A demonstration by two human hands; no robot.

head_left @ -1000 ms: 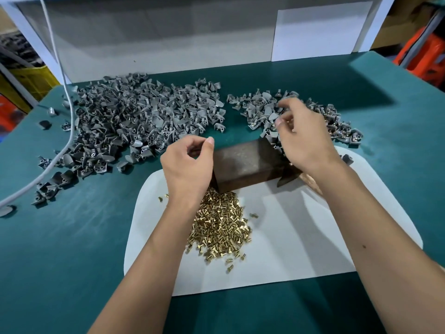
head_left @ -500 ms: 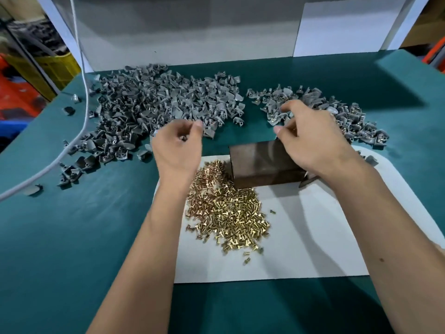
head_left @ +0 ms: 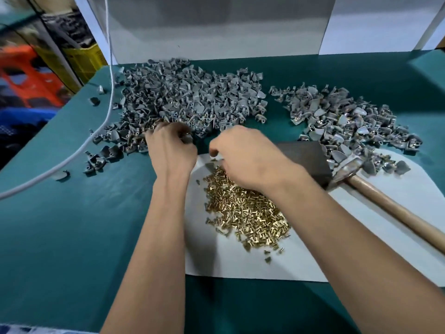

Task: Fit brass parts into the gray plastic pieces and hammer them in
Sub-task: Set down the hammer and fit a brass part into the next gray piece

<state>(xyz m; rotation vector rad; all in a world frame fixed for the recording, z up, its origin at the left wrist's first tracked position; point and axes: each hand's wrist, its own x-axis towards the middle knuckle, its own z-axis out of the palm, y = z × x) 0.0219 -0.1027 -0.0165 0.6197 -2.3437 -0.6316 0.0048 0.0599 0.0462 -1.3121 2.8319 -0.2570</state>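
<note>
While the left hand (head_left: 171, 150) curls into the large gray-piece heap (head_left: 187, 100), the right hand (head_left: 248, 157) pinches at the brass pile (head_left: 248, 210) on the white sheet (head_left: 313, 249); neither hand's hold is visible.

A teal tabletop (head_left: 72, 225) carries a white sheet (head_left: 337, 249) below and to the right of the hands. A white cable (head_left: 109, 75) hangs down left of the hands and trails across the tabletop. Beyond the hands stands a pale gray backboard (head_left: 216, 27). Far left, orange (head_left: 26, 75) and yellow (head_left: 81, 56) crates sit blurred.
</note>
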